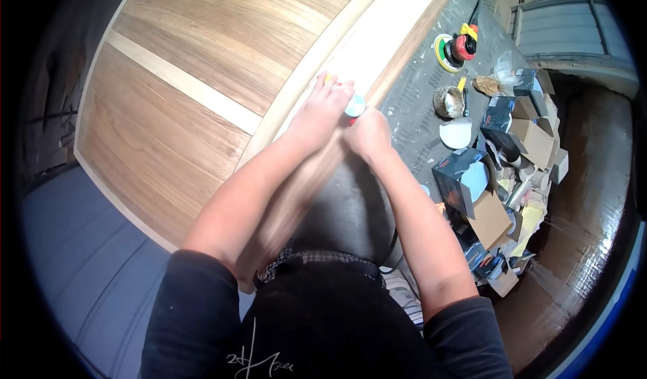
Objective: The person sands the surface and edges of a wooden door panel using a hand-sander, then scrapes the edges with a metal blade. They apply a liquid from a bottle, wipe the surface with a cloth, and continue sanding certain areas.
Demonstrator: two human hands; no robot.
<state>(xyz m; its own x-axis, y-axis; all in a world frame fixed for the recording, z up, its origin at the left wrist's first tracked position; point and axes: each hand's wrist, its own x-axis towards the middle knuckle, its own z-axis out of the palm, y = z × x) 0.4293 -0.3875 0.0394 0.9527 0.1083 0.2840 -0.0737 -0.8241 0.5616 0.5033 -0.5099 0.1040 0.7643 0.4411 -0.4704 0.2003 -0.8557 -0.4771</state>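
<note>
Both my hands meet over the pale edge board (367, 25) of a large wooden panel (202, 48). My left hand (322, 109) is closed round a small red and yellow object with a pale blue round face (354, 106). Most of that object is hidden by my fingers, so its kind cannot be told. My right hand (369, 135) is curled into a fist against its near right side, and a bit of red shows by the fingers. The panel has brown wood fields with a lighter strip between them.
On the grey tabletop to the right lie a red and yellow disc sander (458, 48), a crusted round pot (449, 101) and a white scraper-like piece (455, 133). Open cartons (465, 177) and scraps heap up along its right edge. A shiny brown wrapped roll (586, 244) stands beyond.
</note>
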